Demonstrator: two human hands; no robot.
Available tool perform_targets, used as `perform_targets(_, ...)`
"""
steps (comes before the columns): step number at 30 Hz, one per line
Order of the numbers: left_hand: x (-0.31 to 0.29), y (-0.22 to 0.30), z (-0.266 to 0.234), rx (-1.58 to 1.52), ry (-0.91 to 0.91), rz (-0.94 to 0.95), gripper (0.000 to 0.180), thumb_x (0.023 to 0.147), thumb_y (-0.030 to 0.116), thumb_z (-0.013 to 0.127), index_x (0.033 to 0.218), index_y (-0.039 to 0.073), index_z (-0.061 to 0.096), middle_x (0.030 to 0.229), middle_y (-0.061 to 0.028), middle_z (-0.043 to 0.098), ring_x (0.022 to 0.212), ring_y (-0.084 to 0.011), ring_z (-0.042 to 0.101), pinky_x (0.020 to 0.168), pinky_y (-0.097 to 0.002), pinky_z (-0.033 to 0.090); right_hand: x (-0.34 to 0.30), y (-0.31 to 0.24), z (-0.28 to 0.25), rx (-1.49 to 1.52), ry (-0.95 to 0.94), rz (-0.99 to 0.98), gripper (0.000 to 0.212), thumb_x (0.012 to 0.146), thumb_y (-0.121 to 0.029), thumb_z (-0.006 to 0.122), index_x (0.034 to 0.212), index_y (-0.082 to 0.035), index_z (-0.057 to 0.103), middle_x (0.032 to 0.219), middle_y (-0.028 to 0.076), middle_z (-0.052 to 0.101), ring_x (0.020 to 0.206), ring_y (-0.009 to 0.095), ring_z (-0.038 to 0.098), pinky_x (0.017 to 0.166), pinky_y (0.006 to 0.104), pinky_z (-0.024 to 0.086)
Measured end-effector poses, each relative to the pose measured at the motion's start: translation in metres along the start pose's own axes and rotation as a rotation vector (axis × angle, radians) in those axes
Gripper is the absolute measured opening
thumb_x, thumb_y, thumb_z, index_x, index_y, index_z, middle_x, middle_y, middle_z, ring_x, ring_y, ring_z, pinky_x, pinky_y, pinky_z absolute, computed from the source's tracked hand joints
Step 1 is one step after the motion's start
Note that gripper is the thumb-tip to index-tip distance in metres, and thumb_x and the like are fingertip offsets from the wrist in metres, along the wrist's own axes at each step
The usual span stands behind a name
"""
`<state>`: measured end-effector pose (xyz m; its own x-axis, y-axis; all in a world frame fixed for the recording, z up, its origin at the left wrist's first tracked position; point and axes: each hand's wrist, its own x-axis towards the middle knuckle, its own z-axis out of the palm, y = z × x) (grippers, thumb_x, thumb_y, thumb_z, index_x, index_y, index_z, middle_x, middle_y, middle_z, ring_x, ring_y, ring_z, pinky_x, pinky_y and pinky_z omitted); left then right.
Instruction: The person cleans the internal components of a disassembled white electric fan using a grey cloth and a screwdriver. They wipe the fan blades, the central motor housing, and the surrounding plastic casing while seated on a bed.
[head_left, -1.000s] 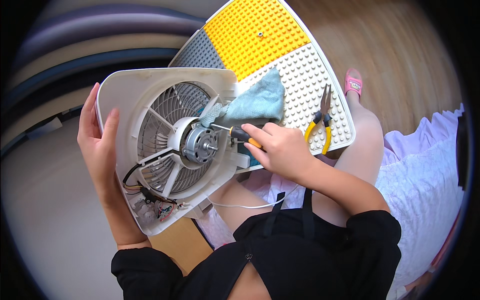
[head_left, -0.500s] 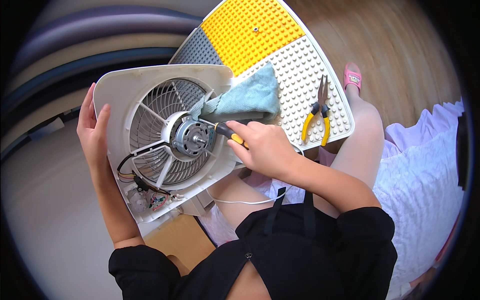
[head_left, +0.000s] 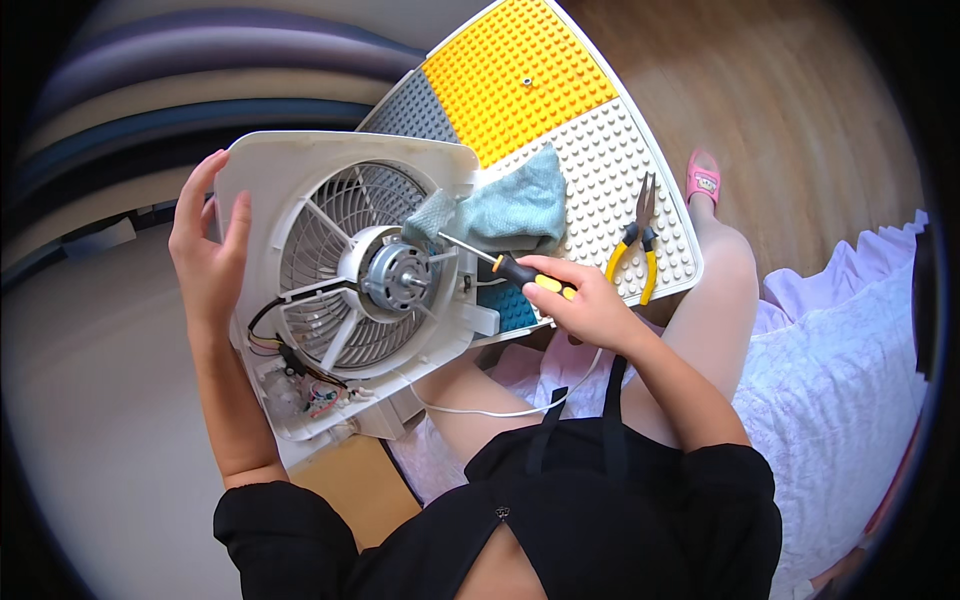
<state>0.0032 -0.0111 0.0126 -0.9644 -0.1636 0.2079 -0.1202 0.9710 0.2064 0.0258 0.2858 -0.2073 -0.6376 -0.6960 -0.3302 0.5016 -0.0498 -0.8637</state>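
Note:
A white fan housing (head_left: 258,190) stands tilted, its grille and silver motor (head_left: 397,277) facing up toward me. My left hand (head_left: 207,240) is at its upper left corner, fingers spread and thumb over the front edge. My right hand (head_left: 590,300) grips a black-and-yellow screwdriver (head_left: 517,272). Its metal shaft points left, and the tip meets the end of a light blue cloth (head_left: 515,205) beside the motor. Most of that cloth lies bunched to the right, on the studded board.
Pliers (head_left: 640,235) with yellow-and-black handles lie on the studded board (head_left: 610,150), right of the cloth. Wires and a small circuit board (head_left: 325,395) sit in the housing's lower corner. A white cord (head_left: 470,411) crosses my lap. Cardboard (head_left: 355,490) lies below the housing.
My right hand has drawn the screwdriver right, away from the motor, baring more shaft. The cloth's end has shifted with it. My left hand's fingers have spread at the housing's corner. The view has shifted slightly.

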Motion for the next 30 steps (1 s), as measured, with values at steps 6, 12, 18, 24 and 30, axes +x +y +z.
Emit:
perform_targets(6,0.010,0.064,0.012,0.355,-0.132,0.678,0.037,0.071,-0.008,0.064,0.106,0.005,0.062,0.114,-0.0135,0.059,0.109,-0.0322,0.055,0.091,-0.0402,0.046,-0.017,-0.031,-0.019,0.189,-0.077,0.137,0.038,0.088,-0.018,0.061,0.123,-0.006,0.057,0.081,-0.001,0.059,0.067,0.004,0.051,0.058,0.0184,0.042)
perform_targets(12,-0.009,0.092,0.041,-0.250,-0.593,0.021,0.028,0.078,0.009,0.070,0.101,-0.002,0.058,0.096,-0.0134,0.064,0.091,-0.0219,0.063,0.082,-0.0325,0.050,-0.040,-0.051,-0.021,0.169,-0.031,-0.021,0.038,0.087,-0.016,0.062,0.124,-0.006,0.056,0.084,0.000,0.060,0.070,0.004,0.051,0.062,0.0193,0.043)
perform_targets(18,-0.004,0.071,0.058,-0.933,-0.798,-0.438,0.018,0.091,0.016,0.053,0.101,0.003,0.060,0.094,-0.0030,0.061,0.089,-0.0124,0.059,0.086,-0.0283,0.047,-0.055,-0.069,-0.022,-0.144,0.241,-0.272,0.038,0.084,-0.013,0.065,0.120,-0.002,0.057,0.088,0.006,0.063,0.075,0.008,0.055,0.068,0.0217,0.045)
perform_targets(24,-0.008,0.065,0.058,-1.104,-0.747,-0.618,0.029,0.097,0.023,0.043,0.115,0.003,0.053,0.104,-0.0044,0.057,0.095,-0.0097,0.054,0.090,-0.0271,0.045,-0.069,-0.076,-0.042,-0.260,0.314,-0.290,0.036,0.082,-0.008,0.066,0.117,0.000,0.059,0.087,0.007,0.064,0.073,0.008,0.055,0.065,0.0220,0.045)
perform_targets(30,-0.006,0.078,0.049,-1.011,-0.956,-0.316,0.032,0.098,0.025,0.045,0.119,0.003,0.054,0.105,-0.0014,0.056,0.094,-0.0082,0.052,0.085,-0.0243,0.043,-0.047,-0.084,-0.074,-0.334,0.234,-0.284,0.036,0.083,-0.011,0.066,0.117,-0.001,0.060,0.104,0.005,0.063,0.090,0.009,0.056,0.078,0.0220,0.045)
